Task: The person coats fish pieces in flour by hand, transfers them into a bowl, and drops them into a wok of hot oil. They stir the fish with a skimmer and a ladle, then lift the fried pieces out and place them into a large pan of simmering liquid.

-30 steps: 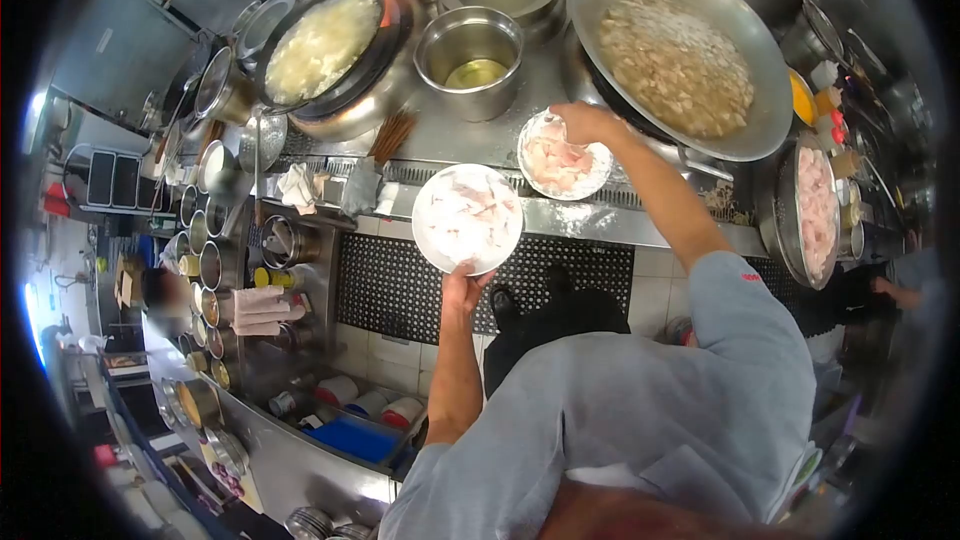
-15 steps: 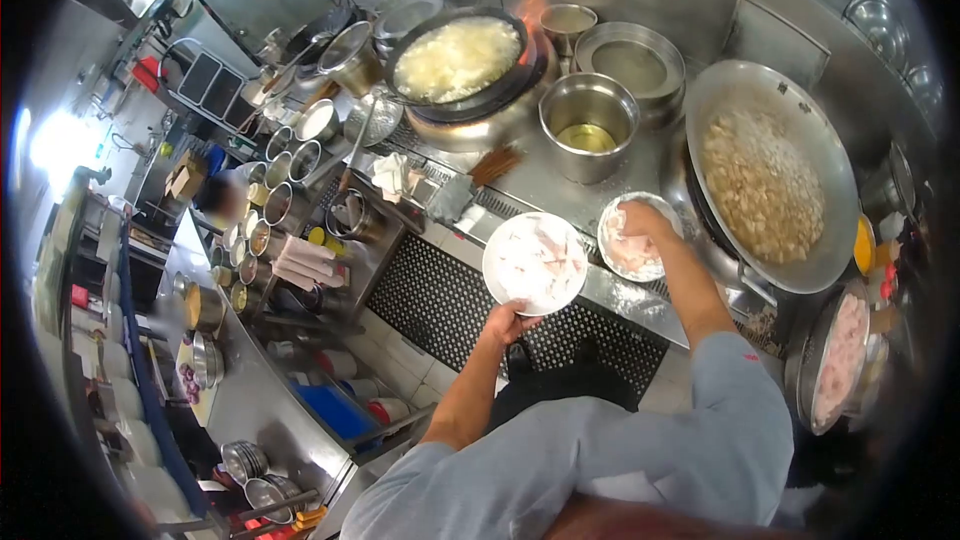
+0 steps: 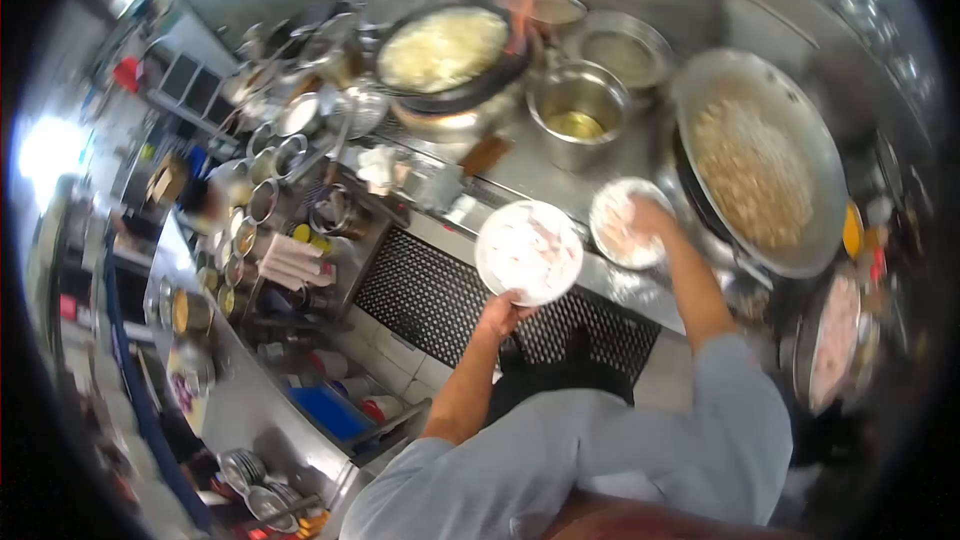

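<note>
1. Left hand (image 3: 500, 315) grips the near rim of a round white plate (image 3: 529, 252), fingers curled under the edge, thumb side up; the plate rides just above that hand, held out over the black perforated floor mat (image 3: 430, 295).
2. On the plate: pale, flat, floury slices of raw meat, pinkish through a white dusting.
3. Right hand (image 3: 648, 215) is down inside a smaller round bowl (image 3: 625, 224). The frame is blurred, so I cannot tell how far the fingers are closed or what they have pinched.
4. That bowl sits on the steel worktop (image 3: 560, 175), directly under the right hand and just beside the plate, nearly rim to rim.
5. Beyond the right hand, a wide, shallow metal wok (image 3: 762, 165), heaped with lumpy, floured pieces.
6. Ahead of the left hand, a shiny cylindrical steel pot (image 3: 577, 112) with yellow liquid, and farther off a dark wok (image 3: 445, 48) of bubbling pale contents, with flame at its rim.
</note>
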### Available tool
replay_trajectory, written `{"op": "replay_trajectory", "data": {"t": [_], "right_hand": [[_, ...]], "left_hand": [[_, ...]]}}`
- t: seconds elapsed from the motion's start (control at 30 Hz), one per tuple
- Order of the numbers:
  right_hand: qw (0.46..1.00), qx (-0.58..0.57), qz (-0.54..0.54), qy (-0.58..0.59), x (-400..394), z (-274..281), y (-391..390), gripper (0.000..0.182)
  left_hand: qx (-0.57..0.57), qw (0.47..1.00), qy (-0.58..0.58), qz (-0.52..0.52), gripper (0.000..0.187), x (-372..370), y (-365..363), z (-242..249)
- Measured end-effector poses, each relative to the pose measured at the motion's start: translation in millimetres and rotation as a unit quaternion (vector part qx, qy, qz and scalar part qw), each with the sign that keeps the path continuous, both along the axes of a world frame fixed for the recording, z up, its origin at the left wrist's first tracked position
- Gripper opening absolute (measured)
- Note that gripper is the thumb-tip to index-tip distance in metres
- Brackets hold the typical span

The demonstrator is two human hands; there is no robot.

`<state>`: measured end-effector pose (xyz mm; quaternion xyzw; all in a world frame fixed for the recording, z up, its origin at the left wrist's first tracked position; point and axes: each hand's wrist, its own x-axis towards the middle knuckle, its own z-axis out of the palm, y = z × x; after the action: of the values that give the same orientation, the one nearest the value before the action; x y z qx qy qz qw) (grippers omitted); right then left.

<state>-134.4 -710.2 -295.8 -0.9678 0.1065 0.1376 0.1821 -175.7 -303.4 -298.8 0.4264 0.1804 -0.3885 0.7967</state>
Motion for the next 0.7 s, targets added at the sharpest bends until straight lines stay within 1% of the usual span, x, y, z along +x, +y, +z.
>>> {"op": "replay_trajectory", "data": {"t": [0.03, 0.07, 0.1, 0.13, 0.17, 0.2, 0.23, 0.3, 0.33, 0.37, 0.4, 0.43, 0.47, 0.53, 0.57, 0.63, 0.67, 0.7], "right_hand": [[0.992, 0.007, 0.047, -0.116, 9.8, -75.0, -43.4, 0.073], [0.995, 0.031, 0.035, -0.090, 19.4, -54.8, -33.4, 0.067], [0.995, 0.052, 0.008, -0.082, 3.1, 13.2, -14.9, 0.068], [0.995, 0.041, 0.033, -0.083, 2.6, 39.1, -9.2, 0.069], [0.994, 0.034, 0.053, -0.087, -8.2, 79.7, 4.8, 0.072], [0.996, 0.076, 0.031, -0.030, -10.4, 96.7, 11.0, 0.073], [0.992, 0.120, 0.017, 0.021, -8.0, 103.4, 15.7, 0.074], [0.997, 0.060, 0.013, 0.042, -13.1, 97.0, 42.4, 0.075], [0.994, -0.067, -0.024, 0.081, -24.1, 112.3, 71.7, 0.076], [0.998, -0.052, 0.005, 0.032, -25.8, 86.3, 71.3, 0.072], [0.998, -0.040, 0.036, -0.016, -29.6, 81.1, 76.8, 0.067], [0.998, -0.026, 0.028, -0.041, -35.7, 77.8, 76.8, 0.063], [0.999, -0.025, 0.026, -0.041, -30.3, 78.0, 70.8, 0.063], [0.998, 0.034, -0.040, -0.016, -20.2, 86.0, 58.0, 0.054], [0.998, 0.011, -0.053, -0.035, -21.1, 89.6, 52.6, 0.050], [0.992, -0.083, -0.069, -0.069, -22.6, 98.0, 47.3, 0.056], [0.992, -0.083, -0.068, -0.067, -22.8, 103.4, 39.9, 0.056], [0.999, -0.013, -0.034, -0.012, -23.6, 122.6, 33.3, 0.062]], "left_hand": [[-0.004, 1.000, -0.004, -0.001, 0.047, -0.6, -1.3, 9.2], [-0.005, 1.000, -0.003, 0.000, 0.047, 1.2, -0.5, -3.5], [0.009, 0.999, 0.029, -0.019, 0.047, 5.0, 2.2, -14.9], [-0.007, 1.000, 0.007, -0.024, 0.045, 2.8, 3.1, 0.7], [0.010, 1.000, 0.012, -0.010, 0.043, 1.8, 1.4, 1.1], [0.023, 0.999, 0.014, -0.020, 0.043, 1.4, 1.4, 2.8], [0.035, 0.999, 0.012, -0.024, 0.043, 2.4, 0.8, 5.2], [0.034, 0.999, 0.018, -0.031, 0.042, 1.2, -2.0, 14.2], [0.031, 0.999, 0.023, -0.025, 0.042, 1.7, -1.8, 16.6], [0.033, 0.999, 0.020, -0.029, 0.042, 2.7, -3.0, 16.6], [0.042, 0.999, 0.021, -0.026, 0.041, 1.6, -1.5, 16.1], [0.051, 0.998, 0.021, -0.023, 0.039, 2.2, -0.6, 15.7], [0.051, 0.998, 0.020, -0.025, 0.039, 3.0, -1.0, 14.8], [0.059, 0.998, 0.013, -0.034, 0.037, 2.7, 1.0, 11.7], [0.054, 0.998, 0.013, -0.034, 0.037, 4.6, -1.0, 9.5], [0.046, 0.998, 0.018, -0.039, 0.034, 4.3, 0.3, 8.0], [0.057, 0.998, 0.015, -0.032, 0.033, 3.8, 0.0, 6.7], [0.057, 0.998, 0.016, -0.032, 0.033, 2.7, 0.8, 7.4]]}}
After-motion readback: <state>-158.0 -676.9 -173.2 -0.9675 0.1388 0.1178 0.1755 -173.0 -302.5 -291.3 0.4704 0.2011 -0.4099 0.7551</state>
